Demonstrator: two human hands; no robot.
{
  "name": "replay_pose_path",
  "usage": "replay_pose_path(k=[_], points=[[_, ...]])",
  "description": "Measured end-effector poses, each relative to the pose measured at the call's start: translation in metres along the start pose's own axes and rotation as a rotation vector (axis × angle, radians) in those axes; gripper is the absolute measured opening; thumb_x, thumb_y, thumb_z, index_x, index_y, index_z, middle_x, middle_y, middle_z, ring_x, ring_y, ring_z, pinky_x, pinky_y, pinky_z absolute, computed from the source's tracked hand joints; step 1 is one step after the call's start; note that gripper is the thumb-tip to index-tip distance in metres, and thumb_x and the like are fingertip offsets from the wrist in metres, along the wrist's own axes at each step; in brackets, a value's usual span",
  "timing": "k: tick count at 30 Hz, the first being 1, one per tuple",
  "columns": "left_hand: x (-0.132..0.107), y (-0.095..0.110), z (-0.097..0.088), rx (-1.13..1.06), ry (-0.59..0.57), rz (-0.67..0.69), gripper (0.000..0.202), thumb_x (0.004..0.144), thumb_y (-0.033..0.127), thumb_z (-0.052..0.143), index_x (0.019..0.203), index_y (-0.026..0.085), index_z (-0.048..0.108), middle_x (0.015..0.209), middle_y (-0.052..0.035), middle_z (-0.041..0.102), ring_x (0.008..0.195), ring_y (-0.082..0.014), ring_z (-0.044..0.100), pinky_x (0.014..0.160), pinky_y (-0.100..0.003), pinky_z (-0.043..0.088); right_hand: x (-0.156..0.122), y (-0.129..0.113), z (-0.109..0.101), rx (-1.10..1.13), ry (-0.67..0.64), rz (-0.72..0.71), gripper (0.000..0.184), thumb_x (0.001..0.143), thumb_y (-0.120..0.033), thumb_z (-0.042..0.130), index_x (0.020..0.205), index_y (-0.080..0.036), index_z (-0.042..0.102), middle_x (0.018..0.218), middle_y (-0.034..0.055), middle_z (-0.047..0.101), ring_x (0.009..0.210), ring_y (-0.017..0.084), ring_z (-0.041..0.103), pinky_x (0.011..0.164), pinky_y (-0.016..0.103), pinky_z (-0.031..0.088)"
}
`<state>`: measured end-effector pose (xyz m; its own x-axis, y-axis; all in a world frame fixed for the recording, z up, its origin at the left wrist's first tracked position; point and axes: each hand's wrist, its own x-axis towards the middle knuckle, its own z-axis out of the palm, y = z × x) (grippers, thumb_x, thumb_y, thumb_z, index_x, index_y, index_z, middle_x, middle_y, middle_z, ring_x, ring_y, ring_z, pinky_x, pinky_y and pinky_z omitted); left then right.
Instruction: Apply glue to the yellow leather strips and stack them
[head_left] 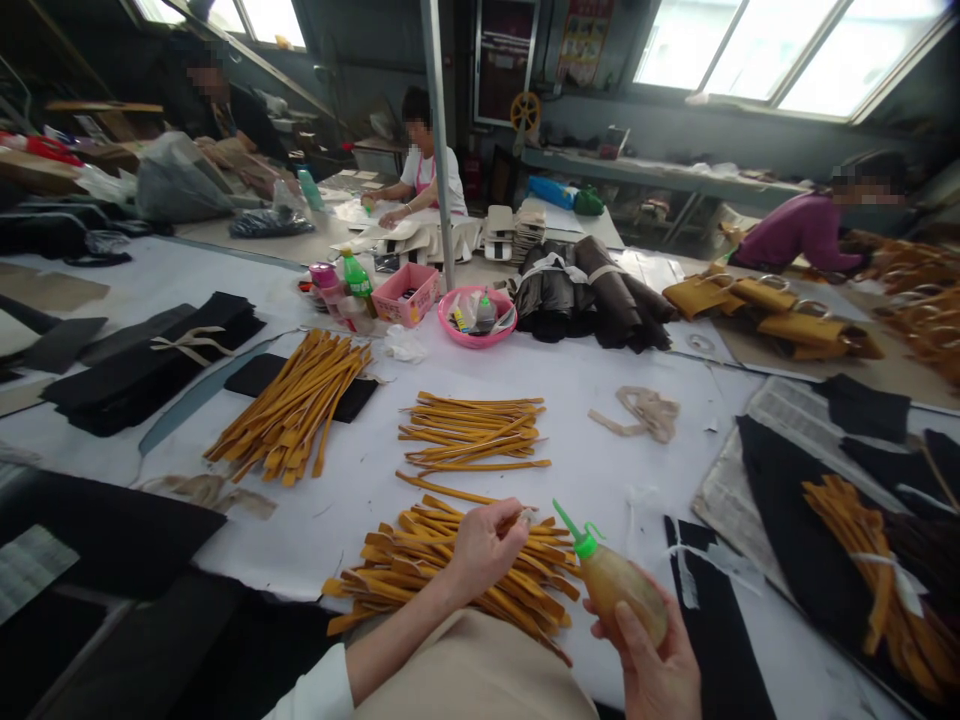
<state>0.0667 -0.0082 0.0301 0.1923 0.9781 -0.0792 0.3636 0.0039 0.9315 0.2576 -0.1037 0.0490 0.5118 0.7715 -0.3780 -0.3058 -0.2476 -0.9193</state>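
My right hand (664,655) is wrapped round a squeeze bottle (626,595) of yellowish-brown liquid. Its green nozzle tilts up and to the left, and a small green cap hangs beside the tip. My left hand (487,545) is closed in a pinch over a single tan strap (435,488), whose right end runs into the fingers; a pale bit shows at the fingertips. Beneath that hand lies a thick heap of tan straps (390,570), close to my body. Just beyond it, more straps (469,430) lie side by side in a looser row.
Another strap pile (292,405) lies left, near tied black pieces (161,350). At the back stand a pink bowl (478,318), a pink basket (407,295) and dark rolls (592,295). A metal post (439,140) rises there. Several people work at tables beyond.
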Motion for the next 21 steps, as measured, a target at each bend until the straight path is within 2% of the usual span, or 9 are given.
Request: replay_pose_path(k=[3, 8, 15, 21], points=[[0.0, -0.004, 0.003, -0.017, 0.018, -0.044, 0.041, 0.094, 0.04, 0.041, 0.059, 0.02, 0.032, 0.057, 0.0053, 0.026, 0.055, -0.0109, 0.031, 0.054, -0.025, 0.024, 0.0, 0.007, -0.002, -0.007, -0.005, -0.024, 0.068, 0.062, -0.041, 0.088, 0.121, -0.022, 0.058, 0.103, 0.0061, 0.071, 0.076, 0.025, 0.069, 0.058, 0.032, 0.056], [-0.002, -0.002, 0.0, 0.056, -0.053, -0.008, 0.029, 0.094, 0.036, 0.043, 0.069, 0.021, 0.044, 0.06, 0.0057, 0.04, 0.058, -0.0119, 0.04, 0.057, -0.024, 0.027, -0.002, 0.013, -0.003, -0.045, -0.018, -0.065, 0.068, 0.063, -0.039, 0.088, 0.122, -0.023, 0.059, 0.105, 0.0057, 0.071, 0.073, 0.024, 0.068, 0.059, 0.033, 0.057], [0.0, 0.001, -0.008, 0.17, -0.117, 0.019, 0.016, 0.092, 0.026, 0.041, 0.077, 0.023, 0.046, 0.067, 0.0049, 0.048, 0.062, -0.0139, 0.044, 0.061, -0.024, 0.029, -0.012, 0.003, 0.01, -0.104, 0.054, -0.181, 0.061, 0.062, -0.039, 0.088, 0.115, -0.023, 0.063, 0.115, 0.0062, 0.066, 0.087, 0.025, 0.066, 0.059, 0.031, 0.059], [0.003, -0.004, -0.013, 0.068, -0.147, 0.028, 0.017, 0.093, 0.027, 0.041, 0.077, 0.022, 0.045, 0.07, 0.0037, 0.048, 0.064, -0.0138, 0.042, 0.061, -0.024, 0.031, -0.01, 0.011, 0.007, -0.183, 0.025, -0.266, 0.062, 0.061, -0.038, 0.088, 0.115, -0.023, 0.063, 0.12, 0.007, 0.065, 0.103, 0.028, 0.064, 0.072, 0.033, 0.059]])
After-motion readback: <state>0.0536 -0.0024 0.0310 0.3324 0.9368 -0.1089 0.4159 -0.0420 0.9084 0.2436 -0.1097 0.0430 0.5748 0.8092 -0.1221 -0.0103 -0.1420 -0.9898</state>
